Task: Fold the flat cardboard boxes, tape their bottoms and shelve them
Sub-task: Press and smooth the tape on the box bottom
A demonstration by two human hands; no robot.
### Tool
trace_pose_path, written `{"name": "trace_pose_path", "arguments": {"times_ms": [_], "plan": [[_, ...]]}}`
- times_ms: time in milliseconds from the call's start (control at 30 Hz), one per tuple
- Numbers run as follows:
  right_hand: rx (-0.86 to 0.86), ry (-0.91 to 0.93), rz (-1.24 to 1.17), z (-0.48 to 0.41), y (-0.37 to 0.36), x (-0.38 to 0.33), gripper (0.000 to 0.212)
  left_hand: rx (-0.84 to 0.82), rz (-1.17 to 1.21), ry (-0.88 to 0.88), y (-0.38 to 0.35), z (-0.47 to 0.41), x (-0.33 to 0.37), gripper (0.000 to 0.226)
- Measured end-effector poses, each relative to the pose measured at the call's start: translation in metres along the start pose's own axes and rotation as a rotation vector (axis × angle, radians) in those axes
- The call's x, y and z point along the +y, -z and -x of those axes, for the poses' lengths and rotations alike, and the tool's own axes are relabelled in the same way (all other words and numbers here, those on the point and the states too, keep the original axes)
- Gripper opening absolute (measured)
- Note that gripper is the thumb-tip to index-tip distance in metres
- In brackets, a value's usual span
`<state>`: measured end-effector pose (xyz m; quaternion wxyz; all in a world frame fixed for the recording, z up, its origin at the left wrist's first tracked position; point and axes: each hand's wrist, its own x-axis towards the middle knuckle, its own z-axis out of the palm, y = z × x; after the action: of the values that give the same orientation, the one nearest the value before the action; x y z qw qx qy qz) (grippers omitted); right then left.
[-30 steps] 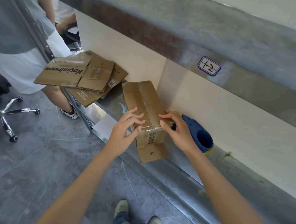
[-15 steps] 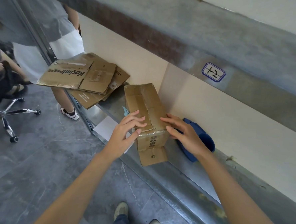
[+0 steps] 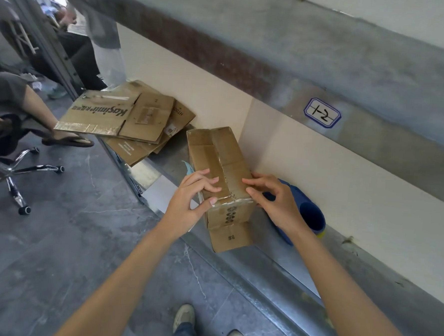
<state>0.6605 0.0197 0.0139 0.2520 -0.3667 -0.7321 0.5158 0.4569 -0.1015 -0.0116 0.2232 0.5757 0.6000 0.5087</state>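
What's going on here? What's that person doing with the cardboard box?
A person is making up a small cardboard box on a metal shelf. Their left hand presses on the closed flaps and their right hand touches its right edge. Shiny tape shows at the seam's near end. A blue object, probably the tape dispenser, lies just behind the right hand. More flat boxes are piled farther along the shelf, not yet folded.

Floor (image 3: 54, 248): grey veined stone. Wall (image 3: 343, 201): cream, crossed above by a grey metal beam (image 3: 249, 39) carrying a label (image 3: 322, 113) marked 1-2. Left: swivel chair (image 3: 15, 176) on chrome castors.
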Motion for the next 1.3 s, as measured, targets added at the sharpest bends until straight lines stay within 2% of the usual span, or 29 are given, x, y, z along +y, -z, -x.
{"name": "trace_pose_path", "arguments": {"times_ms": [333, 533, 700, 800, 900, 1033, 1133, 1300], "plan": [[-0.144, -0.027, 0.091, 0.005, 0.021, -0.007, 0.029, -0.047, 0.011, 0.043, 0.008, -0.002, 0.008, 0.02], [-0.094, 0.032, 0.131, 0.002, 0.017, -0.005, 0.025, -0.032, -0.056, 0.0, 0.006, -0.002, 0.003, 0.015], [-0.073, 0.011, 0.059, -0.003, 0.008, -0.001, 0.018, -0.002, -0.054, -0.003, 0.001, -0.001, 0.002, 0.025], [-0.054, 0.04, 0.098, -0.01, -0.001, -0.005, 0.017, -0.011, -0.045, 0.013, 0.001, -0.001, 0.002, 0.021], [-0.135, 0.066, 0.172, -0.014, 0.006, -0.01, 0.028, -0.051, -0.053, 0.029, 0.007, -0.002, 0.005, 0.025], [-0.338, 0.048, 0.234, -0.013, 0.028, -0.009, 0.061, -0.112, -0.12, 0.012, 0.013, -0.002, 0.007, 0.05], [-0.315, 0.103, 0.293, -0.017, 0.031, -0.007, 0.069, -0.098, -0.154, -0.027, 0.012, -0.003, 0.003, 0.053], [-0.203, 0.161, 0.392, -0.01, 0.023, -0.004, 0.061, -0.01, -0.16, -0.056, 0.002, 0.001, 0.001, 0.038]]}}
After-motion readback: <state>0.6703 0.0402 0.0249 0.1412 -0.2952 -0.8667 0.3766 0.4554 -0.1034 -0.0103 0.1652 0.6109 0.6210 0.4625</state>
